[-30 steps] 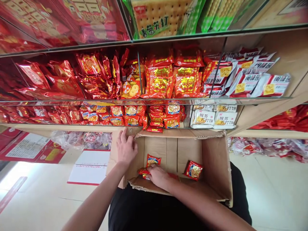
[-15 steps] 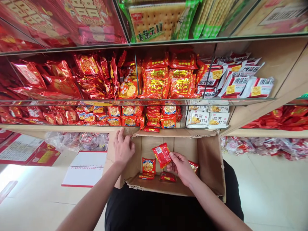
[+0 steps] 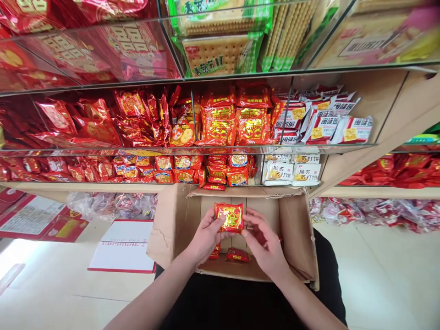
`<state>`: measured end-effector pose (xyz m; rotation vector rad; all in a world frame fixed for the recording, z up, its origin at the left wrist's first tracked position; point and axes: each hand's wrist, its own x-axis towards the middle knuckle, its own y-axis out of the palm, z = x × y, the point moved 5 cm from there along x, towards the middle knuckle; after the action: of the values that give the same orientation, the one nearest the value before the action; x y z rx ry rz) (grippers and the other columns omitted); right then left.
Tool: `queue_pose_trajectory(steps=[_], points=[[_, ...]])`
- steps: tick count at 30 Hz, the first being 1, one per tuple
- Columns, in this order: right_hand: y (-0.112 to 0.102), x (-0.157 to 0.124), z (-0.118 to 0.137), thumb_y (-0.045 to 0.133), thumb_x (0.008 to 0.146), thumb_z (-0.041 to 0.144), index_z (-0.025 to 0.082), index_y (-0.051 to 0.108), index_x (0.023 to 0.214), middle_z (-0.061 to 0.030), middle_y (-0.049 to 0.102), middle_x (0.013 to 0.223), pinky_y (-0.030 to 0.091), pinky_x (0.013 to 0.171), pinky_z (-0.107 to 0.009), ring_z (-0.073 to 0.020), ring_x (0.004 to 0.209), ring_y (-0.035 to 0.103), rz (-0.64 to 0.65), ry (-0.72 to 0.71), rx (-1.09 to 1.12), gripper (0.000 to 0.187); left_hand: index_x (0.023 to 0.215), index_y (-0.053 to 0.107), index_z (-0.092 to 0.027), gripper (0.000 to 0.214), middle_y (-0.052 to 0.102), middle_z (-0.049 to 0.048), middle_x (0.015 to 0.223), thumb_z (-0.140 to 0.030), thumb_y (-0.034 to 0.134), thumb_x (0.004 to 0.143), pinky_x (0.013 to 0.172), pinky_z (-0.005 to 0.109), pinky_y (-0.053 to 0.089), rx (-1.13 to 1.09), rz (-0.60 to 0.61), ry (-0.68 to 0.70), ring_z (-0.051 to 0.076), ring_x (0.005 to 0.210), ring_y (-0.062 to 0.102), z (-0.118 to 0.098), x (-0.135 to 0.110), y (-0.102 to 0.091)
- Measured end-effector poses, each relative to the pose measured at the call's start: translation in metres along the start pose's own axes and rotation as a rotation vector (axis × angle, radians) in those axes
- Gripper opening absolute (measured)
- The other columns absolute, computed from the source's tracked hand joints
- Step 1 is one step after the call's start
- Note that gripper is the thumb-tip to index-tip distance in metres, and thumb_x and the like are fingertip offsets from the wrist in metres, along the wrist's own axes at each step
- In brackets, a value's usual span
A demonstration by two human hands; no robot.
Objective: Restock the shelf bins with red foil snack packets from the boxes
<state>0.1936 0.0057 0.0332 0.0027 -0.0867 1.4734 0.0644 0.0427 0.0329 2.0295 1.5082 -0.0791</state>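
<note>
Over the open cardboard box [image 3: 297, 229] I hold a red and gold snack packet [image 3: 233, 219] upright, its printed front facing me. My left hand [image 3: 205, 236] grips its left side, thumb across the front and fingers behind. At the right edge, my right hand [image 3: 266, 243] has its thumb at the lower corner and its fingers bent along the side. Below, a red packet [image 3: 238, 255] lies on the box floor. Part of another red packet [image 3: 215, 251] shows beneath my left hand. My hands and the held packet hide some of the box's inside.
Right behind the box is a low shelf with small red packets [image 3: 237, 175] and white cracker packets [image 3: 307, 173]. Glass dividers part the shelf above, with red packets [image 3: 220, 123] and white packets [image 3: 323, 126]. A white and red sheet [image 3: 122, 247] lies on the floor at left.
My left hand has left the box's back left edge and come to the packet. My right hand has brought the packet level, and its front now shows instead of its barcode side.
</note>
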Motion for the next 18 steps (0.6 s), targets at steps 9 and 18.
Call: queue_pose_trajectory(steps=[9,18], points=[[-0.013,0.022,0.0,0.055,0.076,0.026,0.026,0.031,0.117,0.0031,0.056,0.077,0.045,0.061,-0.025,-0.0116,0.066,0.052,0.178,0.179,0.007,0.047,0.106,0.049,-0.021,0.039,0.062,-0.0001,0.086,-0.032,0.063,0.071,0.07,0.026,0.048,0.335,0.123,0.009,0.012,0.079,0.058,-0.009,0.008,-0.005],[0.009,0.005,0.01,0.051,0.081,0.028,0.025,0.039,0.113,-0.0065,0.053,0.107,0.048,0.073,-0.031,-0.0166,0.089,0.055,-0.058,-0.111,-0.013,0.034,0.076,0.044,-0.02,0.022,0.058,-0.0056,0.072,-0.025,0.064,0.07,0.059,0.022,0.046,-0.13,-0.071,-0.015,0.007,0.063,0.057,-0.001,0.004,0.001]])
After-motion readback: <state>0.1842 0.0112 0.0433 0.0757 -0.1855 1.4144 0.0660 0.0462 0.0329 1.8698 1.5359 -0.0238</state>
